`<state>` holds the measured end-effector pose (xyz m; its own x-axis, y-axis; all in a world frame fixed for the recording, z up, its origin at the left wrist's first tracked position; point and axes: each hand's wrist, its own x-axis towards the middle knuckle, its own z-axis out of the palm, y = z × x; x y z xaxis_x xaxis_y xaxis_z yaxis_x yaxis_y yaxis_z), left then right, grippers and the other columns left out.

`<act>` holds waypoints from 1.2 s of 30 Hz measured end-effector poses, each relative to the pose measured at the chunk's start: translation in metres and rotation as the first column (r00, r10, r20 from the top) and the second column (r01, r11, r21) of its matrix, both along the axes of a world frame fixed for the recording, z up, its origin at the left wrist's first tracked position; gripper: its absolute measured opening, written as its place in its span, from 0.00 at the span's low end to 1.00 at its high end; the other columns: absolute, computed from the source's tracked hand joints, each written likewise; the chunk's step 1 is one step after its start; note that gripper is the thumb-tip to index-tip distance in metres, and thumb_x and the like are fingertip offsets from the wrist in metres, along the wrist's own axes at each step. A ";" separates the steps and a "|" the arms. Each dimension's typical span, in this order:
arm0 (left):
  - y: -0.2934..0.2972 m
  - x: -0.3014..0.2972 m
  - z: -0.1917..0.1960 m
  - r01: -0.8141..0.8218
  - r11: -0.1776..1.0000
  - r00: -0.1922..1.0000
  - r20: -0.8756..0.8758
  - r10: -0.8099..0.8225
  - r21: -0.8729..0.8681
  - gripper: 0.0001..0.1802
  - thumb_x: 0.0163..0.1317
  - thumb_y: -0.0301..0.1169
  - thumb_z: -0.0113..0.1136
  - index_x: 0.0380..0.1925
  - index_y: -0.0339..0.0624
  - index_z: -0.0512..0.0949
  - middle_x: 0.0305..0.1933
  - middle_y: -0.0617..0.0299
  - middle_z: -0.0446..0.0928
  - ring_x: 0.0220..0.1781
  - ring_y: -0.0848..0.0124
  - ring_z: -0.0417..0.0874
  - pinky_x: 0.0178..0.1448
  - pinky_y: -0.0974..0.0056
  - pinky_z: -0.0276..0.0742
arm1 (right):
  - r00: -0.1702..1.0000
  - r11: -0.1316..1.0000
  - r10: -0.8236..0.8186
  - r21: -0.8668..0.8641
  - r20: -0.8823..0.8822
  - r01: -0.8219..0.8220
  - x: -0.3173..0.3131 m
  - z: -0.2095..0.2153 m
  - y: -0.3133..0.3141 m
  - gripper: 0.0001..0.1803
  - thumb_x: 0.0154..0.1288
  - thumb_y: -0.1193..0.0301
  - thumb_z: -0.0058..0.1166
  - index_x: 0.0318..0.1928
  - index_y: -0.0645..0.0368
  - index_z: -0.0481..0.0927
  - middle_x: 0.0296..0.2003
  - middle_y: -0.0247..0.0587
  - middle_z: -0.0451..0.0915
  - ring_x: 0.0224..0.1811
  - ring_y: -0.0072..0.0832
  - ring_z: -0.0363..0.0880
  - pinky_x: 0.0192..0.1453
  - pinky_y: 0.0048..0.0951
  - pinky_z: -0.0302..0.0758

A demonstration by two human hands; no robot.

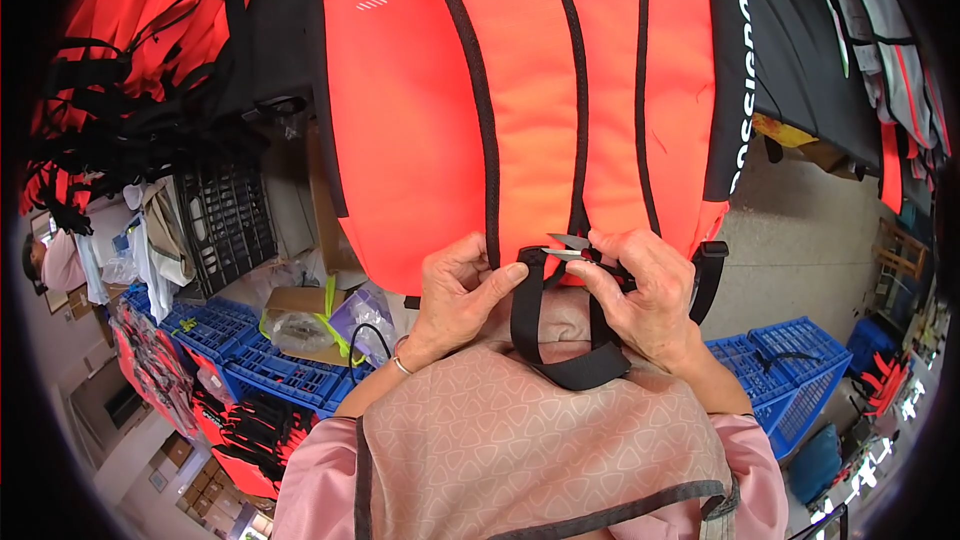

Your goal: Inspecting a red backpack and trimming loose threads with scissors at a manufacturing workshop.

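A large red-orange backpack (410, 120) with black piping lies in front of me, its shoulder straps (535, 110) facing up. At its lower edge my left hand (455, 290) pinches a black webbing strap (527, 310) between thumb and fingers. The strap loops down over my patterned apron. My right hand (645, 290) is closed around small thread snips (568, 246), whose two pointed blades are parted beside the strap's upper end. The snips' grip is mostly hidden in my fingers. A black buckle (712, 252) hangs from the bag to the right of that hand.
Blue plastic crates (290, 372) stand at my left, with an open cardboard box (300, 325) on them. More blue crates (800, 350) are at the right. Red and black bags (150, 30) are piled at the far left. A person (60, 260) is at the left edge.
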<state>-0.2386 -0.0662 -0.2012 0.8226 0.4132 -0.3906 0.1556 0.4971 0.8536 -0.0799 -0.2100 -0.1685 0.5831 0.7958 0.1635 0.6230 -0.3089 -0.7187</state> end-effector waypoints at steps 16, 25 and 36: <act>-0.002 0.001 0.001 -0.015 1.000 1.000 -0.024 0.015 -0.016 0.13 0.66 0.22 0.61 0.49 0.29 0.76 0.47 0.57 0.82 0.48 0.76 0.81 0.51 0.69 0.79 | 1.000 1.000 0.007 -0.013 0.013 -0.007 0.001 -0.001 0.003 0.16 0.48 0.67 0.74 0.37 0.60 0.83 0.25 0.37 0.79 0.25 0.33 0.78 0.28 0.30 0.75; 0.004 0.007 0.003 -0.016 0.940 0.999 0.026 0.026 -0.340 0.22 0.67 0.28 0.61 0.58 0.29 0.73 0.52 0.56 0.81 0.54 0.73 0.80 0.58 0.65 0.77 | 0.199 0.954 -0.006 0.054 -0.980 0.294 0.009 -0.006 0.010 0.14 0.64 0.74 0.63 0.46 0.64 0.74 0.32 0.32 0.81 0.35 0.14 0.76 0.41 0.17 0.72; 0.004 0.007 0.005 0.007 0.996 0.999 0.035 -0.004 -0.091 0.21 0.67 0.26 0.60 0.58 0.28 0.73 0.54 0.51 0.80 0.54 0.68 0.82 0.59 0.61 0.81 | 0.985 0.992 -0.025 -0.122 -0.172 0.004 0.012 0.020 0.006 0.16 0.52 0.67 0.73 0.36 0.62 0.82 0.26 0.40 0.81 0.24 0.31 0.80 0.28 0.27 0.76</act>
